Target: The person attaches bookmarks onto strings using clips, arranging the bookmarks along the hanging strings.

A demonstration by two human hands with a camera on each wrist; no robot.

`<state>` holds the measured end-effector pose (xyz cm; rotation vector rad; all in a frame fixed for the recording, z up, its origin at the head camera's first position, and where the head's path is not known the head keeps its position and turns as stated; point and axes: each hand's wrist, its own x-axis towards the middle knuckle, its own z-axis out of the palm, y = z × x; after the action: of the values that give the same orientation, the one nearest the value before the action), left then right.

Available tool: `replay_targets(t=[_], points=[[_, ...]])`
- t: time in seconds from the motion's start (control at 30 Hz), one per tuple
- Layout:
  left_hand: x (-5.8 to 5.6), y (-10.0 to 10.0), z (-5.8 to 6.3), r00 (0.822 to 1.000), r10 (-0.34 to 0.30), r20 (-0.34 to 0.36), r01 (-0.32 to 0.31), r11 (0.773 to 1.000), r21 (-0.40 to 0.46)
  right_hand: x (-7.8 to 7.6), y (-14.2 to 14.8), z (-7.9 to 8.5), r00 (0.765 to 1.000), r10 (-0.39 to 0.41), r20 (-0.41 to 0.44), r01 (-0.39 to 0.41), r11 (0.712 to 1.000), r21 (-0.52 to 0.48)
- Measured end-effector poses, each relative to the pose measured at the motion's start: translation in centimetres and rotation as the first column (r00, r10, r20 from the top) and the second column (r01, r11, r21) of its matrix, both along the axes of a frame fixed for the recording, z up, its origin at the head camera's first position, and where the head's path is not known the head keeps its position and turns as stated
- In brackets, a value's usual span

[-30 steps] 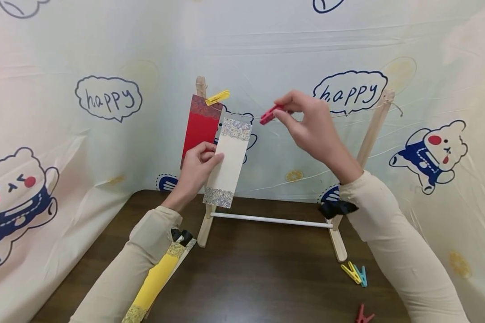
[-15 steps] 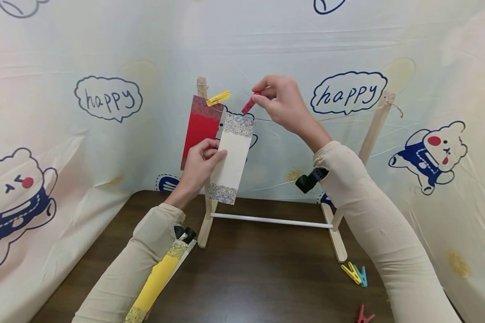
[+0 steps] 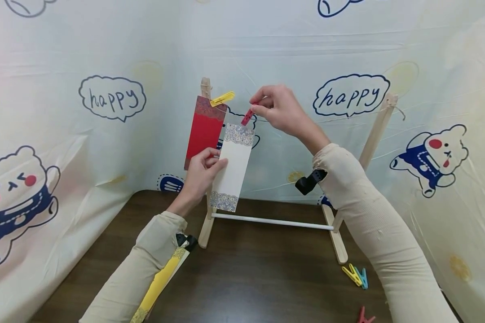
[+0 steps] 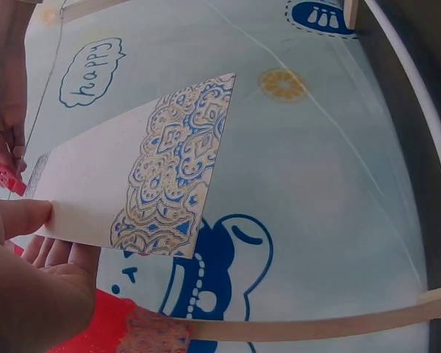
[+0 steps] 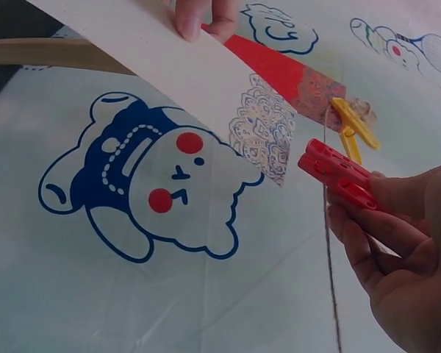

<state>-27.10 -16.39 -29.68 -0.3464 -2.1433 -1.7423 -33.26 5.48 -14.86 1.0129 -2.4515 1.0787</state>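
Observation:
A white card (image 3: 233, 163) with blue lace-patterned ends hangs from my left hand (image 3: 202, 172), which pinches its left edge between thumb and fingers. My right hand (image 3: 280, 112) pinches a red clothespin (image 3: 248, 116) by its handle end. In the head view the clothespin's tip is right at the card's top edge; in the right wrist view a small gap shows between the clothespin (image 5: 342, 173) and the card's patterned end (image 5: 264, 129). A thin string (image 5: 328, 250) runs close by the clothespin. To the left, a red card (image 3: 204, 125) hangs under a yellow clothespin (image 3: 222, 98).
A wooden stand (image 3: 377, 132) holds the string between two posts, with a white rod (image 3: 272, 221) low across it. Yellow (image 3: 351, 274), blue (image 3: 363, 278) and red clothespins (image 3: 363, 316) lie at the right. Yellow card (image 3: 161, 280) lies below the left forearm.
My right hand has carried the red clothespin left to the white card's top edge. The card rose a little, then dropped slightly, still in my left hand.

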Motion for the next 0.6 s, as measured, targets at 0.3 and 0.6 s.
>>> replay_targets(t=[0.3,0.6], points=[[-0.07,0.45,-0.49,1.0,-0.011,-0.022,0.012,1.0,0.022,-0.45,-0.28,-0.66,0.998,0.038,0.044,-0.04,0.998,0.057],[-0.42,0.31,-0.79,1.0,-0.012,-0.005,0.012,1.0,-0.003,-0.54,-0.3,-0.59,0.995,0.066,0.075,-0.077,0.985,0.156]])
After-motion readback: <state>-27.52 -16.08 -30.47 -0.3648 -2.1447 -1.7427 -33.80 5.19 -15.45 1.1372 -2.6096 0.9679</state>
